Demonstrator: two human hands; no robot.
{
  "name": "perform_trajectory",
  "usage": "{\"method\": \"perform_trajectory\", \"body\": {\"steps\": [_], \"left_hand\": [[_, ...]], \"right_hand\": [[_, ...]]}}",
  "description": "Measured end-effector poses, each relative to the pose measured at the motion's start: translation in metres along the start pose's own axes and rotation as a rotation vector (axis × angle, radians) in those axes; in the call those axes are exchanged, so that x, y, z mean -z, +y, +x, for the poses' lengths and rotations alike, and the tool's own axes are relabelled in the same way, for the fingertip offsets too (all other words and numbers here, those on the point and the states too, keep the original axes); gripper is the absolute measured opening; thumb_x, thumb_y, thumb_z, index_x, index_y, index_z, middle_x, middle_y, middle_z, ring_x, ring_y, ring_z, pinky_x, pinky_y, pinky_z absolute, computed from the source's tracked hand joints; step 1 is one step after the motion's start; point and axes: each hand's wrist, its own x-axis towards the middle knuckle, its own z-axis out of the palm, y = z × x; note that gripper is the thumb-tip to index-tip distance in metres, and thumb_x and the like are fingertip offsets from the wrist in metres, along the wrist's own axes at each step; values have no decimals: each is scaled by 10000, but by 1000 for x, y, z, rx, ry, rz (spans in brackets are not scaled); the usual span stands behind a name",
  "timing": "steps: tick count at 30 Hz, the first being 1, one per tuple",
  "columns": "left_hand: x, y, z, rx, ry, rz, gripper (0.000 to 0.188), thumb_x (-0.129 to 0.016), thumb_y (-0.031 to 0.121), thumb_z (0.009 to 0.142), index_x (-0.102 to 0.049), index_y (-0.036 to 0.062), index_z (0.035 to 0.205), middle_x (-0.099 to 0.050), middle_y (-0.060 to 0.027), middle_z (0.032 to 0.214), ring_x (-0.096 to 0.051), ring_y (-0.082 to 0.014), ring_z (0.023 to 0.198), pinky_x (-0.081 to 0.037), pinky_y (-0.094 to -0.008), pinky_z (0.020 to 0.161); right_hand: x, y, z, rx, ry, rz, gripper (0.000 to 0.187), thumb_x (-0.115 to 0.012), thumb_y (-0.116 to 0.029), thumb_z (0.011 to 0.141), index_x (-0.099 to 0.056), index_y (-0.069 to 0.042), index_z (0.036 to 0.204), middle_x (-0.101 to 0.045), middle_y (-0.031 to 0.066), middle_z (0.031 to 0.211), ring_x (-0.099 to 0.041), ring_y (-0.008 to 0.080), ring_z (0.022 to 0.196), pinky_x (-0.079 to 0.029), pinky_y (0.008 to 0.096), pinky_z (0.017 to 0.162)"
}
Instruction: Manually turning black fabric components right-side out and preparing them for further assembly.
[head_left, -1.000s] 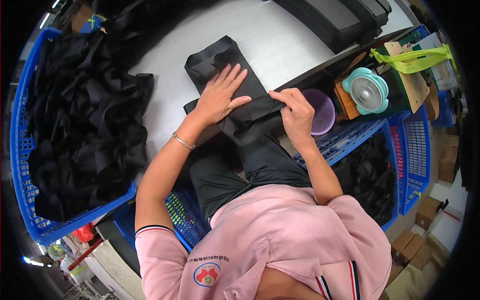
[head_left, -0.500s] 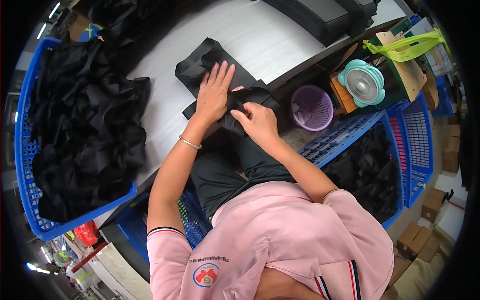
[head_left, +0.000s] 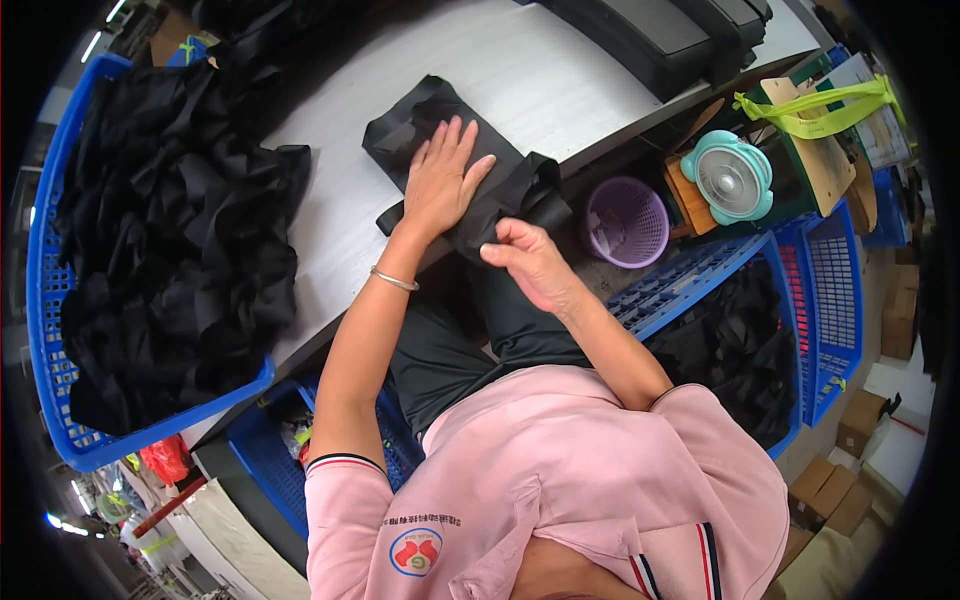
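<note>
Two hands on one black fabric piece (head_left: pixel 492 192), tabletop (head_left: pixel 345 190) near edge; left hand (head_left: pixel 442 185) flat, open; right hand (head_left: pixel 530 262) pinching fabric at 5 o'clock; one purple basket (head_left: pixel 655 225), fabric's 4 o'clock.

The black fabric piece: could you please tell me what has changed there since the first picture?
The right hand has released the right side of the black fabric piece and moved left and toward the body to its near edge; grip there unclear. The left hand stays flat on top.
</note>
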Motion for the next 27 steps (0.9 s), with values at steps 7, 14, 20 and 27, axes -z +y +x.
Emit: {"method": "perform_trajectory", "body": {"steps": [7, 14, 20, 27], "left_hand": [[2, 2, -2, -5, -24, -8, 673, -426, 541, 1017, -344, 135, 1547, -293, -136, 1616, -244, -292, 1504, -211, -437, 1199], [4, 0, -4, -79, -6, 28, 788, -456, 646, 960, -379, 106, 1528, -327, -154, 1597, -263, -294, 1496, -213, -434, 1199], [0, 0, -4, -107, -9, 96, 756, -451, 633, 967, -389, 129, 1526, -326, -154, 1597, -282, -300, 1489, -226, -444, 1194], [2, -12, -7, -160, 107, 55, 635, -552, 480, 980, -426, 139, 1500, -396, -146, 1554, -332, -315, 1458, -267, -450, 1177]], "right_hand": [[-1, -12, -35, -186, -85, 105, 94, -656, -85, 955, -584, -40, 912, -641, 57, 780, -596, 117, 535, -522, 278, 553], [51, -18, -50, 249, 547, -346, 302, -709, -161, 918, -585, -38, 1165, -620, 19, 981, -557, 73, 832, -459, 215, 801], [39, -29, 6, 342, 428, -416, 363, -725, -51, 869, -598, 3, 1205, -618, 12, 992, -578, 102, 870, -474, 241, 853], [56, -61, -53, 518, 416, -840, 117, -707, 38, 858, -646, -18, 776, -511, -41, 850, -518, 39, 719, -402, 195, 593]]}}
